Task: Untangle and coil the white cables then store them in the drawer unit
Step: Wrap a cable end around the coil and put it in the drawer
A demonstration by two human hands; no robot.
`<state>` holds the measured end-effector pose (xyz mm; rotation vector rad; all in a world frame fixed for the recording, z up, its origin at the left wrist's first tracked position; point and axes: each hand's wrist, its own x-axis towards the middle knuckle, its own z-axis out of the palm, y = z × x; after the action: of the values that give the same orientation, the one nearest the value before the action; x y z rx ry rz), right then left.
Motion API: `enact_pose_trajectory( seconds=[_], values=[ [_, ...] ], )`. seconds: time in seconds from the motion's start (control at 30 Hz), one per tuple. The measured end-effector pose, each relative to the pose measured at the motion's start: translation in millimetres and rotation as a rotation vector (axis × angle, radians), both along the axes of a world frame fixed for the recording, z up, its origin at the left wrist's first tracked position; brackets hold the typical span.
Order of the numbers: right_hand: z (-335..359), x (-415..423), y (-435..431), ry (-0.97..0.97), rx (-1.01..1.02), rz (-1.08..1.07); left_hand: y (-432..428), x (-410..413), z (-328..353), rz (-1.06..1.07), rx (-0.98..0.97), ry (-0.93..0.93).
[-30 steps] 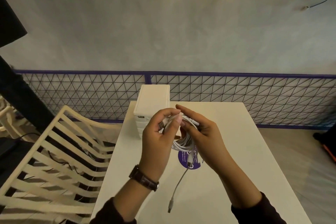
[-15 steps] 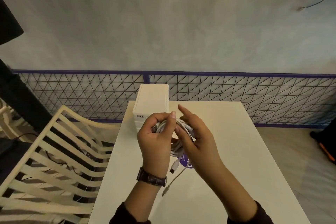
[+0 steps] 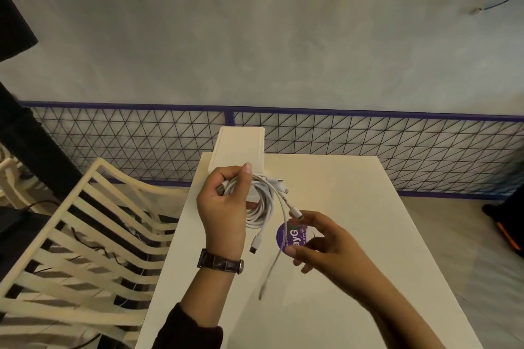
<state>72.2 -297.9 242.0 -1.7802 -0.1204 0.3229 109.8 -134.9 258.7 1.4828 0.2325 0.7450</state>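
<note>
- Head view. Left hand [image 3: 224, 204]: raised above the tabletop [image 3: 368, 221], fingers and thumb curled round one side of a coil of white cables [image 3: 262, 207], thumb tip uppermost. A dark-strapped wristwatch [image 3: 220, 262] sits on this wrist.
- Coil of white cables: several loops held upright in the left hand, bulging out to that hand's right, in the air between the two hands and in front of the drawer unit [image 3: 239, 147].
- Loose ends: two short plugs [image 3: 279, 180] stick out to the right from the top of the coil; a third plug [image 3: 296, 212] reaches down towards the right hand; a fourth [image 3: 255, 245] hangs below the left palm. One thin strand [image 3: 266, 278] dangles lower still, blurred.
- Right hand [image 3: 320, 241]: lower than and to the right of the coil, fingers loosely curled and spread, with a clear gap between thumb and forefinger. The forefinger tip lies at the third plug; whether it touches cannot be told. The thumb is just beside the dangling strand.
- Drawer unit: white, standing at the far left corner of the tabletop, its front hidden behind the left hand and the coil.
- Round purple sticker [image 3: 289, 235]: flat on the tabletop, seen through the right hand's gap.
- Surroundings: a slatted cream chair [image 3: 85, 221] to the left; a wire-mesh railing [image 3: 397, 147] behind.
</note>
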Motion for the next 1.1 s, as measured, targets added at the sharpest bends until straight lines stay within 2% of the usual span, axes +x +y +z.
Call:
enact_pose_trajectory(
  seconds=[0.23, 0.33, 0.47, 0.5, 0.57, 0.67, 0.77, 0.83, 0.93, 1.1],
  values=[
    [-17, 1, 10, 0.054, 0.147, 0.058, -1, 0, 0, 0.007, -0.001, 0.003],
    [-17, 0, 1, 0.105, 0.043, 0.153, 6, 2, -3, 0.017, -0.027, 0.029],
    [-14, -11, -6, 0.134, -0.223, 0.468, 13, 5, -5, 0.033, -0.029, 0.057],
    [-8, -14, -8, 0.128, -0.234, 0.507, 13, 5, -5, 0.035, -0.028, 0.068],
    [13, -21, -12, 0.084, -0.115, 0.521, 12, 5, -6, 0.023, -0.031, 0.090],
    [54, -28, -8, -0.126, 0.084, 0.365, 6, 4, -10, -0.010, -0.048, 0.110],
    [71, -22, 3, -0.613, -0.098, 0.081, -4, 0, -7, -0.064, -0.061, 0.081],
    [73, -15, 13, -0.834, -0.307, -0.071, -12, -4, -4, -0.099, -0.055, 0.054],
    [69, -8, 24, -0.931, -0.536, -0.187, -15, -7, -3, -0.104, -0.041, 0.046],
    [50, -4, 32, -0.938, -0.601, -0.191, -13, -7, -6, -0.060, -0.066, 0.063]
  ],
)
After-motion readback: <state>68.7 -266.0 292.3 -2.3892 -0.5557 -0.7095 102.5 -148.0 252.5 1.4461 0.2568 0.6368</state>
